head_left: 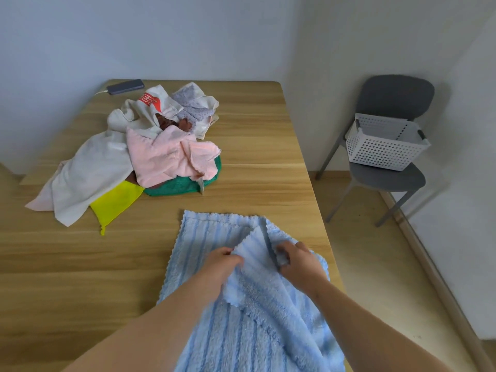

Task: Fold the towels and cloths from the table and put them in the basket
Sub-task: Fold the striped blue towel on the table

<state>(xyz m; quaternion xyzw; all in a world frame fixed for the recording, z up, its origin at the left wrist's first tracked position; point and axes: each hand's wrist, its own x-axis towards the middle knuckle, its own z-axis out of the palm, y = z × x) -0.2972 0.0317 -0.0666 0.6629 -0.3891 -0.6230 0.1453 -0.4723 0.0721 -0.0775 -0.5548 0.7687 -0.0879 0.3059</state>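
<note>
While left grip [220, 267] and right grip [301, 264] pinch | blue towel [214, 237] fold between

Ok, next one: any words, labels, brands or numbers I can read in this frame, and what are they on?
Cream cloth at the far side of the pile: a red printed block with pale strokes, too blurred to read.
Dark flat device near the table's far edge: no marking legible.
White basket and blue towel: no text visible.
Nothing in this frame can be quoted.
</note>
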